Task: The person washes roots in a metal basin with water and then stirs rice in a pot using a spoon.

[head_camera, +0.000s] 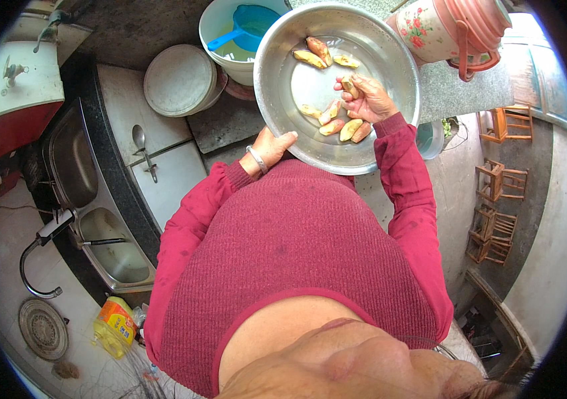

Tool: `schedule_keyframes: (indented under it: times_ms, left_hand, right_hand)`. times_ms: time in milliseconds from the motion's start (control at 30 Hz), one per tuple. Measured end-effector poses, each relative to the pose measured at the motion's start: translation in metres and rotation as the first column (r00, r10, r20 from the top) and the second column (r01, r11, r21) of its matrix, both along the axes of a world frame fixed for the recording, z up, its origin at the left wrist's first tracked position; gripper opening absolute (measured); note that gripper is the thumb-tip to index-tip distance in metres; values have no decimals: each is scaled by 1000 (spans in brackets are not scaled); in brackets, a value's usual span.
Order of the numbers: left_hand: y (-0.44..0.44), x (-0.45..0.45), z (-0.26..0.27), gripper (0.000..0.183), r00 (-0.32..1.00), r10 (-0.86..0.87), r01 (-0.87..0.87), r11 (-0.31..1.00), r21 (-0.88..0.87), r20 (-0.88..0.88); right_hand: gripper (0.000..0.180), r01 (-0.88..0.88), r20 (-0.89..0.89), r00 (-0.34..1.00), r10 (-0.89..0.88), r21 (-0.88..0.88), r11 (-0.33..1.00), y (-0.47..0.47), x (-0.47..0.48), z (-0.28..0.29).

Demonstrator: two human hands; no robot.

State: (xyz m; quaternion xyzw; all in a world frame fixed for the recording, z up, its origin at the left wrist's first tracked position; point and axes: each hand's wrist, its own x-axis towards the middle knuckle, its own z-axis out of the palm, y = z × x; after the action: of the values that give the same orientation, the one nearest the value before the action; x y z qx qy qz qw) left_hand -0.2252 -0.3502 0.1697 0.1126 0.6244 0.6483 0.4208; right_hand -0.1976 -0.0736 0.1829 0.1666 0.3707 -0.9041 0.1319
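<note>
A wide metal basin [398,60] is in front of me, tilted slightly, with a little water in its bottom. My left hand [271,147], with a bangle at the wrist, grips the basin's near left rim. Over the inside of the basin, my right hand [366,97] holds a cut piece of sweet potato [350,87] between thumb and fingers. Just below that hand lie several pieces with reddish skin and yellow cut faces, among them one chunk [332,127]. Farther up in the basin rest a reddish piece [319,50] and a few paler ones.
A white bucket [206,30] with liquid and a blue dipper [246,30] stands beyond the basin's left side, beside a lidded pail [179,80]. A flowered thermos [425,30] is at the upper right. Left are a spoon [139,138], a double sink [114,249] and a curved faucet [26,269].
</note>
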Motion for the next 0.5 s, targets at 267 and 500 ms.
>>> schedule_keyframes:
  times_ms: [267,500]
  left_hand:
    - [0,0,-3,52,1000,-4,5,999,32,-20]
    - [0,-1,1,52,999,-24,24,1000,6,-26]
  right_hand:
    - [13,92,-4,996,-92,120,988,-4,0,-5]
    - [26,116,69,992,-110,-83,990,5,1,-13]
